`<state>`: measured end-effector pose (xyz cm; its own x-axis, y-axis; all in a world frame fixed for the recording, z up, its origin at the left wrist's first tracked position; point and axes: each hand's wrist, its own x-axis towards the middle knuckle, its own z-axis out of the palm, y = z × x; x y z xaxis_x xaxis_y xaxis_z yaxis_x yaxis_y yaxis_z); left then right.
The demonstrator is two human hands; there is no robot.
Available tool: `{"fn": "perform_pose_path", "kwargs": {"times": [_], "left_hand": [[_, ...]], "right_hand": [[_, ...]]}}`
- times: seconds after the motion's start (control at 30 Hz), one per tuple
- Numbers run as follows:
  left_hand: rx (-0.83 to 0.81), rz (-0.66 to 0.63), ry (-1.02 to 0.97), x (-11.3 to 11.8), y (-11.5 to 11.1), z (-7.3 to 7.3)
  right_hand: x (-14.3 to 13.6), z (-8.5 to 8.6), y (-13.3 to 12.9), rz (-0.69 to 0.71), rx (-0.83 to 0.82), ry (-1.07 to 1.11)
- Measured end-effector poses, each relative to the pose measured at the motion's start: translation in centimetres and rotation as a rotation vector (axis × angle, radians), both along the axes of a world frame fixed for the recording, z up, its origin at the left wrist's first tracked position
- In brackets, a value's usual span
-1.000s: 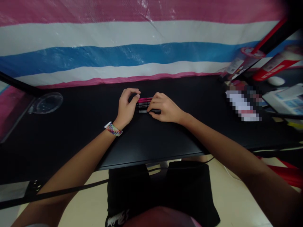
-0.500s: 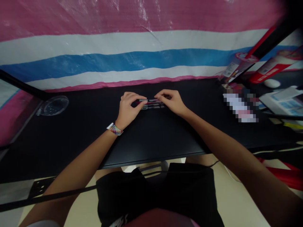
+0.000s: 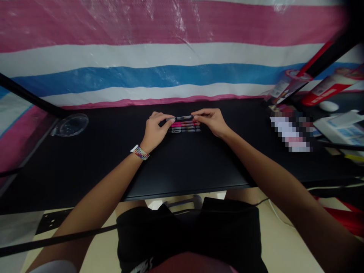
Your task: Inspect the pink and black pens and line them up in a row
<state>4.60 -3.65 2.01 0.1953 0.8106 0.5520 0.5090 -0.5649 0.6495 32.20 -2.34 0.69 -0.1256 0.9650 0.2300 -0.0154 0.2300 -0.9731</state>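
Observation:
Between my two hands is a dark pen (image 3: 184, 118) with a clear barrel, lying crosswise. My left hand (image 3: 157, 128) pinches its left end between thumb and fingers. At its right end, the thumb and forefinger of my right hand (image 3: 212, 120) are closed on it. Just nearer to me, a pink pen (image 3: 182, 124) lies parallel to it on the black table (image 3: 182, 163). Below that is a dark pen with a clear cap (image 3: 176, 130), side by side with the others. My fingers cover some of the pen ends.
A clear round plastic lid (image 3: 72, 125) lies at the left. To the right stand a drink cup (image 3: 290, 85) with a red straw and a red-and-white cup (image 3: 330, 87), near a white egg-shaped object (image 3: 329, 106) and papers. A striped plastic sheet (image 3: 170, 74) hangs behind.
Both hands have moved slightly apart, with the pen between them now a little farther from the other pens. The pink pen shows more clearly. The view has shifted slightly.

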Motion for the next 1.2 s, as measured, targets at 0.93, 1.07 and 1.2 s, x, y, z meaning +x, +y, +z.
{"fn": "perform_pose_path", "kwargs": {"times": [0.93,1.07,1.2], "left_hand": [[-0.213,-0.077,-0.213,-0.4,1.7,-0.5],[-0.202,-0.065,-0.219,-0.6,1.9,-0.6],[-0.192,0.007,-0.182,-1.0,2.3,-0.9]], "right_hand": [[0.8,-1.2,1.7,-0.028,0.014,0.043],[0.8,-1.0,1.7,-0.032,0.001,0.020],[0.6,-0.9,1.8,-0.052,0.004,0.017]]}}
